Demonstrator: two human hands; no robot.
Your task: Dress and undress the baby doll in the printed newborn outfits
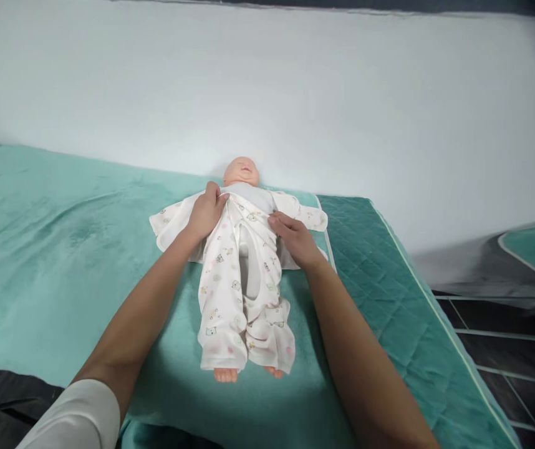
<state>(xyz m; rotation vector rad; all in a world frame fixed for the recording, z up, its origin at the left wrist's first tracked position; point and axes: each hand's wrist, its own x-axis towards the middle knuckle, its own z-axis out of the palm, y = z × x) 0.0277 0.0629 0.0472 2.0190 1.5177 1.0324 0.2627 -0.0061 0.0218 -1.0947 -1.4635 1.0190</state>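
The pink round-headed plastic doll looks smooth, its long white cloth trousers matt, the wide green cloth blanket fuzzy

The bare left forearm and bare right forearm stretch forward, angled inward; the bare left hand, set farther forward, and bare right hand both pinch.
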